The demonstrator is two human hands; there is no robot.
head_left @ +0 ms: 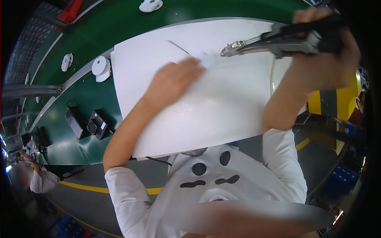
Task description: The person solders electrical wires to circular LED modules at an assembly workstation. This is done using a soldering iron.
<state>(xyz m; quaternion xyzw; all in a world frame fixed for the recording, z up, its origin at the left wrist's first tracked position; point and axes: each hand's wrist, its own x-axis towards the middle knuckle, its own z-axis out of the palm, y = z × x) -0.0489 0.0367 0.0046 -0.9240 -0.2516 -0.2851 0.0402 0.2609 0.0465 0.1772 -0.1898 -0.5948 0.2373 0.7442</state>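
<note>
My left hand (174,81) reaches over the white work board, its fingers closed at the edge of a small white part (205,59). A thin dark wire (178,47) sticks out from that part toward the upper left. Motion blurs the part, so its shape is unclear. At the upper right, my right hand (337,55) grips a black-and-grey powered hand tool (293,41). Its narrow metal nose (232,48) points left, a short way to the right of the white part and apart from it.
The white board (198,123) lies on a green bench (59,141). White round parts (101,69) sit at left, another white part (151,4) at the far edge. Two black devices (97,123) stand left. A yellow-and-black object (337,101) is at right; another person (37,174) works far left.
</note>
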